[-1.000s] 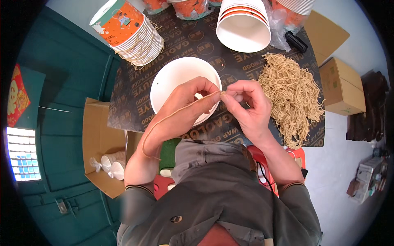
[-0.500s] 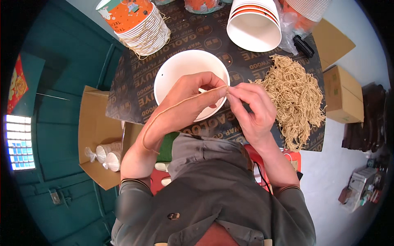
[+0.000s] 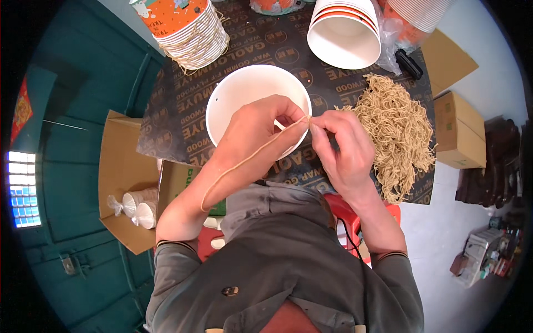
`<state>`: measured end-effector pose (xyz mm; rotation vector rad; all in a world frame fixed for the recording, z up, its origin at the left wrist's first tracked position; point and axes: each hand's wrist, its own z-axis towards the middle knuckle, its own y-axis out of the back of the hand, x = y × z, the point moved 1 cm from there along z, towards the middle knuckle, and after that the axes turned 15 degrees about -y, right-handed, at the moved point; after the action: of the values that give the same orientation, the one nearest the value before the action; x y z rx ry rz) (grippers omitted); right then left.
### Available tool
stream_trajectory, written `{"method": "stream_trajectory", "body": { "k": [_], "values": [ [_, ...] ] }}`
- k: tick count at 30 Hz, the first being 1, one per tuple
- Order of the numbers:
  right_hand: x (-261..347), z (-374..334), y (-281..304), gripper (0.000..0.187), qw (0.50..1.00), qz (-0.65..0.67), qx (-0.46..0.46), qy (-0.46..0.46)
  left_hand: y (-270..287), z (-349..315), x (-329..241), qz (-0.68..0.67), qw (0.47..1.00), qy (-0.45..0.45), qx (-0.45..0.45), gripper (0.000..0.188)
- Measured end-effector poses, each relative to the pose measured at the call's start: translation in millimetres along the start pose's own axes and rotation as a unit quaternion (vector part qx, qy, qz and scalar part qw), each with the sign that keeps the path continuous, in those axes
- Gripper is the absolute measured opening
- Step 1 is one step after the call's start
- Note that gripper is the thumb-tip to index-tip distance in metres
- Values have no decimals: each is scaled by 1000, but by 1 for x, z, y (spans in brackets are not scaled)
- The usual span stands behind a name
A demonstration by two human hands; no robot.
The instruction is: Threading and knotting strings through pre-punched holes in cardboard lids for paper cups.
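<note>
both forearms come up from the lower edge, bare from the pushed-back grey sleeves, and bend inward so the hands meet near the middle of the view. the left hand (image 3: 255,130) is curled with its back up, thumb and forefinger pinched together at the tips. the right hand (image 3: 344,147) faces it, fingers folded, its thumb and forefinger also pinched, the fingertips (image 3: 313,125) of both hands touching or very nearly so. both wrists are slightly bent inward.

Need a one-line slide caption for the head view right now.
Both hands, left hand and right hand, pinch a tan string above a white paper bucket, beside a pile of cut strings.
</note>
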<state>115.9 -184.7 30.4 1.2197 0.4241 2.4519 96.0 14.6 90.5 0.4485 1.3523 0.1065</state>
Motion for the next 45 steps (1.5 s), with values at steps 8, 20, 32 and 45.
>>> {"method": "stream_trajectory", "body": {
  "k": [8, 20, 32, 45],
  "values": [
    [5, 5, 11, 16, 998, 14, 55, -38, -5, -4, -6, 89, 995, -46, -12, 18],
    [8, 10, 20, 11, 984, 84, 119, -102, -7, -4, -2, 28, 998, -52, -22, 16],
    [6, 7, 16, 12, 964, 139, 136, -182, -6, -3, -4, 13, 999, -28, -20, 16],
    [-3, -1, 12, 10, 902, 250, 172, -307, -5, -4, 0, 17, 999, -36, -5, 20]
  ]
}}
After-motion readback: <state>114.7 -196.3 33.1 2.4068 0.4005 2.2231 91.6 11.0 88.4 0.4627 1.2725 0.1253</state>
